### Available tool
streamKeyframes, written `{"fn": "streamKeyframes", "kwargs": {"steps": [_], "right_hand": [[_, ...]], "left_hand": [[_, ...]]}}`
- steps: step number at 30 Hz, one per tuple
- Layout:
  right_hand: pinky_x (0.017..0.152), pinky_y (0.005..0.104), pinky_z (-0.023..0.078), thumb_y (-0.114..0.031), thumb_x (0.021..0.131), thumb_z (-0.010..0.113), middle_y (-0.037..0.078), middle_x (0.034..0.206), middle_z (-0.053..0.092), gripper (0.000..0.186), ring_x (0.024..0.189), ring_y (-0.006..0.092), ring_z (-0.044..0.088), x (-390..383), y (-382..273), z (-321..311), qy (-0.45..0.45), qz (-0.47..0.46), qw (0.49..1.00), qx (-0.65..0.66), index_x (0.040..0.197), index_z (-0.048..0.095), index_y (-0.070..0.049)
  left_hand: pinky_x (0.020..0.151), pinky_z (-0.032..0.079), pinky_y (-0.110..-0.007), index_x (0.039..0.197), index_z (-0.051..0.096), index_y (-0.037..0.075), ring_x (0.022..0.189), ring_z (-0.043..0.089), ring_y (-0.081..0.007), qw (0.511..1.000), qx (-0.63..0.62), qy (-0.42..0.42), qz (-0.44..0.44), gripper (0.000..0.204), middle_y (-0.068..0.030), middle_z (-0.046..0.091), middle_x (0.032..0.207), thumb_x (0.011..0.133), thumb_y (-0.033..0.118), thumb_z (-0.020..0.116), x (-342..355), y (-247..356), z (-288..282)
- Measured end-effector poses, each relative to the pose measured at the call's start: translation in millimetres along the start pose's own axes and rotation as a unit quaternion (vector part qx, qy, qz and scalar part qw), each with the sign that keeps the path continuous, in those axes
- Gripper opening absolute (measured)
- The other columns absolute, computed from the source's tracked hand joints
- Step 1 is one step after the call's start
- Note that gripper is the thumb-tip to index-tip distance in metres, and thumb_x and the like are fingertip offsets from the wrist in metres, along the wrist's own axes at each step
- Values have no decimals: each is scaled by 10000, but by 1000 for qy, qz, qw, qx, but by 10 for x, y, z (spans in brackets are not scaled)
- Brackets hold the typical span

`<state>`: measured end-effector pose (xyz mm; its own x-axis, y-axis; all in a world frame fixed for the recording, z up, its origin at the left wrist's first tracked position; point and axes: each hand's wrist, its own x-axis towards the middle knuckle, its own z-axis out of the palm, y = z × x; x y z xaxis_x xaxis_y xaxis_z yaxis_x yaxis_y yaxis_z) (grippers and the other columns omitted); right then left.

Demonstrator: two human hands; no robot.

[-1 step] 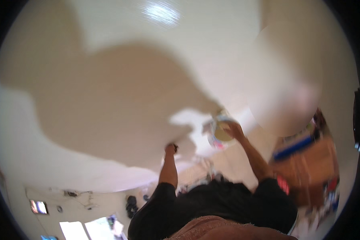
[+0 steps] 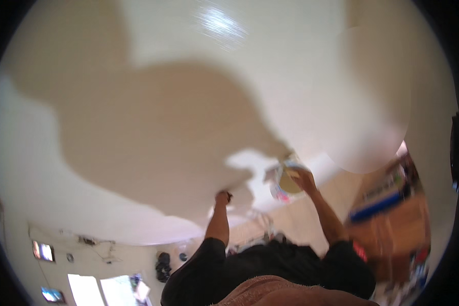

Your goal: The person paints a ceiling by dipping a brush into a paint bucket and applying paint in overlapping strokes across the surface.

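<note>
My view is bright but soft all over. A white glare spot (image 2: 220,23) shines near the top edge, and a broad tan shadow (image 2: 153,143) spreads across the pale cream surface (image 2: 301,76). Motion blur smears the brown cardboard boxes (image 2: 392,224) at right. The fisheye rim darkens to black and bends every edge.

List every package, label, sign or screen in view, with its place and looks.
Round container: in the right hand, tan face, white rim, blurred.
Cardboard box: far right, brown, blue strip across it.
Lit screens: lower left, small bright rectangles.
</note>
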<state>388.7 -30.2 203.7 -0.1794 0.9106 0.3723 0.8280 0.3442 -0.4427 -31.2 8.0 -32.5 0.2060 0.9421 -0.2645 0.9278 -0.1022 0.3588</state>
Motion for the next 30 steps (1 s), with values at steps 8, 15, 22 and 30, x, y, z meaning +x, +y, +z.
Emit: {"fn": "streamKeyframes", "kwargs": {"steps": [8, 15, 22, 30], "right_hand": [[529, 268, 497, -122, 811, 670, 82, 714, 649, 175, 619, 148, 627, 26, -585, -665, 151, 206, 891, 376, 849, 655, 48], [553, 284, 517, -189, 889, 616, 103, 738, 649, 265, 603, 169, 624, 690, -2312, -2046, 242, -3, 844, 480, 952, 633, 68], [582, 301, 533, -162, 884, 649, 101, 811, 654, 279, 636, 159, 622, 1859, -4677, -2644, 229, -273, 741, 569, 1028, 636, 77], [599, 284, 560, -147, 848, 687, 140, 777, 678, 252, 658, 197, 681, 2722, -6878, -2567, 86, -425, 650, 624, 951, 644, 80]], "left_hand": [[692, 547, -404, 800, 728, 126, 859, 668, -268, 985, -2, 105, -135, 368, -102, 700, 890, 791, 489, 669, -208, -14, -18], [682, 547, -382, 821, 728, 128, 826, 675, -235, 983, -48, 69, -166, 270, -83, 706, 876, 798, 395, 694, -328, 297, -348], [480, 495, -380, 771, 731, 179, 468, 595, -178, 984, -31, 82, -154, 258, 6, 657, 581, 890, 368, 601, -306, 411, -330], [703, 544, -388, 859, 737, 119, 853, 678, -230, 916, -266, -10, -300, 155, -59, 714, 892, 799, 259, 708, -312, 517, -494]]}}
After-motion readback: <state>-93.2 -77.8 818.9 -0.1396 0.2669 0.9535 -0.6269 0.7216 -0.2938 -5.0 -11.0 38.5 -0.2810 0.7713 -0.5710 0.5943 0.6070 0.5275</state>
